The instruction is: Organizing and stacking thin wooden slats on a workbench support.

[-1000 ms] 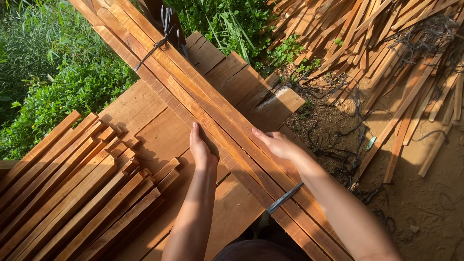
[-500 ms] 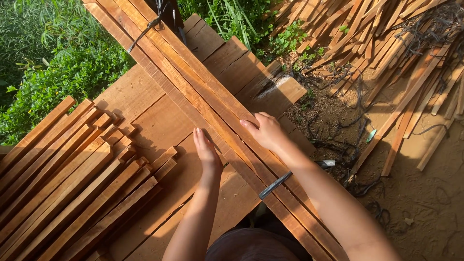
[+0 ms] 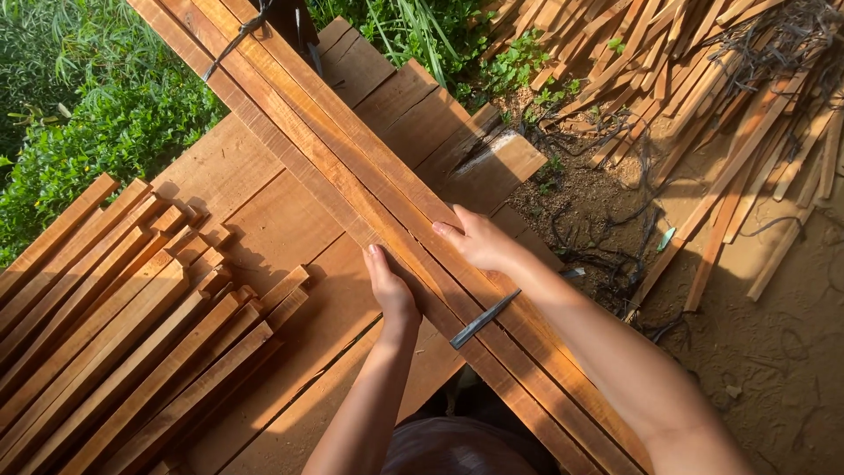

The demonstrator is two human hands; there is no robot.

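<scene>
Workbench slats (image 3: 352,167): hands (image 3: 440,264) slid closer.

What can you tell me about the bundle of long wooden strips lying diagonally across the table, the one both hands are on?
The bundle of long strips is several thin reddish-brown sawn laths laid side by side, flat, running diagonally from upper left to lower right across the plank table. A cord or wire appears to bind it near the far end. The left hand presses its left edge, the right hand its right edge. A slim grey metal tool lies across it just below the hands.
</scene>
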